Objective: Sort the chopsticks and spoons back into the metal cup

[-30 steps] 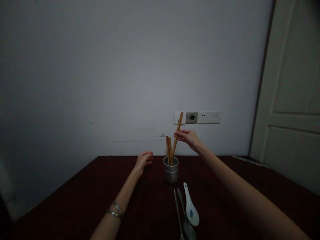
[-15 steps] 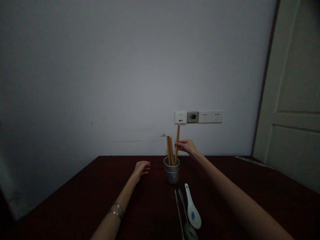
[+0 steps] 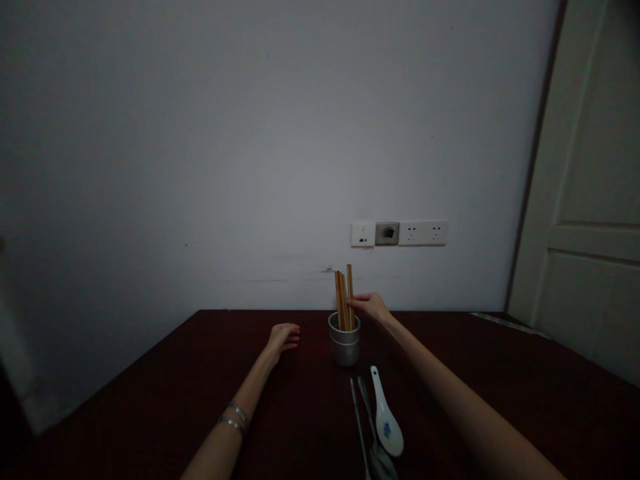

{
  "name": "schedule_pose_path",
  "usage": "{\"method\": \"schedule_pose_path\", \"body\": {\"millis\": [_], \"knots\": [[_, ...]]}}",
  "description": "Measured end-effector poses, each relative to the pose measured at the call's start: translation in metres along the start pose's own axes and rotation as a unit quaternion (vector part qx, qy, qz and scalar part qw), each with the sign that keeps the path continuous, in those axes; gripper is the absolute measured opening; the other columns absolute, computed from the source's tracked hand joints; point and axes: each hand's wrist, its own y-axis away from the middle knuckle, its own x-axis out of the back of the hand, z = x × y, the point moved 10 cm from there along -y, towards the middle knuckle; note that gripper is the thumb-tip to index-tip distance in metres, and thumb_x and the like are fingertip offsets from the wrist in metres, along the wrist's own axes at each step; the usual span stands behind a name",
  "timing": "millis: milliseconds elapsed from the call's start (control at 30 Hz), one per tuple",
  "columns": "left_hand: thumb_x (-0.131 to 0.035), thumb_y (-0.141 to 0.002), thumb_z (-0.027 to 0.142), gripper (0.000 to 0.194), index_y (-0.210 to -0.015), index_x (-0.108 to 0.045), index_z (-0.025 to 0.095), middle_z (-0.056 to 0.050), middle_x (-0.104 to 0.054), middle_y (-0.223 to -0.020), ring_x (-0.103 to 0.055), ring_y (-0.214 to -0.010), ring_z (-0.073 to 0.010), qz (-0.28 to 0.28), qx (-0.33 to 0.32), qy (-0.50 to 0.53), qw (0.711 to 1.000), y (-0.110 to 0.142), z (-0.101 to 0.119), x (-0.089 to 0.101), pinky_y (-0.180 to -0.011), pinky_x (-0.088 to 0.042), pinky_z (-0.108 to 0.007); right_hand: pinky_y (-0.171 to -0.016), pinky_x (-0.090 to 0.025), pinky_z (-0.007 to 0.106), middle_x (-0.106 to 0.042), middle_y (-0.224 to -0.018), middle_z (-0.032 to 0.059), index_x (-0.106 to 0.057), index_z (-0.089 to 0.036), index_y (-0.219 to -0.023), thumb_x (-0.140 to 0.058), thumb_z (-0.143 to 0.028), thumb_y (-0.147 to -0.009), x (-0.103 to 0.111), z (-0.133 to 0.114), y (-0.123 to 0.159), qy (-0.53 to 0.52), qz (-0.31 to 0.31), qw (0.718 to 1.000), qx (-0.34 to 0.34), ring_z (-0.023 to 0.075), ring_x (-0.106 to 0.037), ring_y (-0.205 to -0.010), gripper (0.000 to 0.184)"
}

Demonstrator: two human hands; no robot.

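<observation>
A small metal cup stands on the dark red table and holds several wooden chopsticks upright. My right hand is just right of the cup's top, its fingers pinched on one chopstick that stands in the cup. My left hand rests on the table to the left of the cup, fingers loosely curled, holding nothing. Two bracelets circle my left wrist.
A white ceramic spoon with a blue mark and metal cutlery lie on the table in front of the cup. Wall sockets are on the grey wall behind. A pale door stands at the right.
My right hand has lowered the tilted chopstick down into the cup until it stands upright with the others. My left hand has dropped from the air onto the table.
</observation>
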Motion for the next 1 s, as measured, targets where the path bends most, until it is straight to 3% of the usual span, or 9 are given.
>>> {"method": "schedule_pose_path", "body": {"millis": [367, 1000], "knots": [[-0.055, -0.065, 0.016, 0.012, -0.074, -0.061, 0.011, -0.006, -0.064, -0.072, -0.058, -0.055, -0.0104, -0.004, 0.002, 0.018, 1.000, 0.004, 0.000, -0.001, -0.053, -0.047, -0.021, -0.056, -0.047, 0.025, -0.069, -0.064, 0.0071, -0.070, -0.010, -0.070, -0.072, -0.027, -0.054, -0.002, 0.012, 0.006, 0.025, 0.006, 1.000, -0.012, 0.0173, -0.062, -0.059, 0.023], [-0.054, -0.065, 0.011, 0.010, -0.073, -0.060, 0.011, -0.006, -0.062, -0.067, -0.056, -0.052, -0.0101, -0.016, -0.003, 0.034, 0.999, -0.005, -0.007, 0.001, -0.050, -0.048, -0.021, -0.060, -0.045, 0.026, -0.070, -0.074, 0.0084, -0.071, -0.010, -0.079, -0.070, -0.039, -0.055, -0.004, 0.014, 0.009, 0.085, -0.038, 0.996, 0.014, 0.0192, -0.062, -0.067, 0.038]]}}
